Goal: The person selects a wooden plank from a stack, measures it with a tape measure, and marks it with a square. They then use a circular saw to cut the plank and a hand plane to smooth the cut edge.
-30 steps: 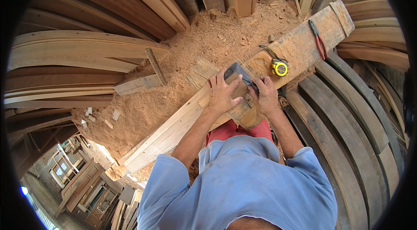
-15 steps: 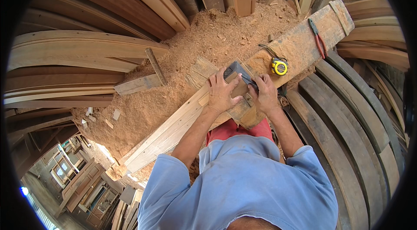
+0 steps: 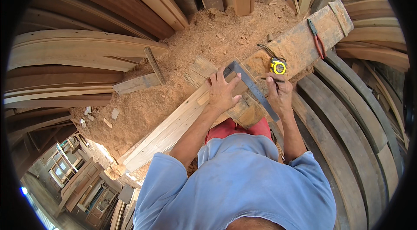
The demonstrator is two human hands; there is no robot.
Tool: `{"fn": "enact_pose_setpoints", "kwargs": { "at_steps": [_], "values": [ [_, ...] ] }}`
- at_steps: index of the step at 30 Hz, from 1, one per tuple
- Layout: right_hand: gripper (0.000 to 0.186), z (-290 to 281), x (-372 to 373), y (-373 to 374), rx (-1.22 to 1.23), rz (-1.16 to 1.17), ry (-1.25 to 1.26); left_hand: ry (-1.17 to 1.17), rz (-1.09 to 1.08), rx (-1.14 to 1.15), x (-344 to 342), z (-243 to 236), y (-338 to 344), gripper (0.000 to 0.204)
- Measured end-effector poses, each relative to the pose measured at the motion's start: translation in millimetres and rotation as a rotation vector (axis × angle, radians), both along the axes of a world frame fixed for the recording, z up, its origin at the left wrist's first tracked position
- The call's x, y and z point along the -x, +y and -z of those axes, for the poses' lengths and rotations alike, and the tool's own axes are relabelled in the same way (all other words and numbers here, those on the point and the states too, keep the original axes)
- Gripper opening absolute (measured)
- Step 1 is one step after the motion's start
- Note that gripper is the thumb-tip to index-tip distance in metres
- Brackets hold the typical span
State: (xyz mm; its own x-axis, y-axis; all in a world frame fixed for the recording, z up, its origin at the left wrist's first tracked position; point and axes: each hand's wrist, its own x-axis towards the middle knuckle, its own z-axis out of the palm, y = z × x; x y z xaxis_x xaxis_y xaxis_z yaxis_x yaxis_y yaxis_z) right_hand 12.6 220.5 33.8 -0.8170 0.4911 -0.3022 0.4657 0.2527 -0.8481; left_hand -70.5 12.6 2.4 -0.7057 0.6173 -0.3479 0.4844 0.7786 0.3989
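Note:
A dark metal carpenter's square (image 3: pixel 257 91) lies across a pale wooden piece (image 3: pixel 173 126) on the bench plank. Its blade slants down toward my body, past the wood's edge. My left hand (image 3: pixel 222 91) presses the square's thick end against the wood, thumb and fingers spread around it. Just right of the blade, my right hand (image 3: pixel 281 95) is closed on a thin dark pencil (image 3: pixel 274 80), its fingers pinched together. Beyond that hand sits a yellow and black tape measure (image 3: pixel 278 66) with a dark cord.
Red-handled pliers (image 3: pixel 318 41) lie on the far right of the sawdust-covered plank (image 3: pixel 299 39). Sawdust (image 3: pixel 143 113) is heaped beyond the bench. Stacked boards (image 3: pixel 65 52) stand left and ahead, with curved-looking dark planks (image 3: pixel 347 130) close on the right.
My right hand has moved from the square out to the right and now shows a pencil. The square's long blade has come into view. My left hand stays nearly in place.

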Motion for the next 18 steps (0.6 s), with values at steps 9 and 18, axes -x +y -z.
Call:
{"fn": "enact_pose_setpoints", "kwargs": {
  "at_steps": [9, 18],
  "values": [
    [0.021, 8, 22, -15, -0.08, -0.167, 0.181, -0.013, 0.006, -0.009, 1, 4, -3, 0.082],
    [0.021, 14, 36, -16, -0.093, -0.227, 0.187, -0.05, -0.025, 0.014, 3, -2, 4, 0.078]
  ]
}}
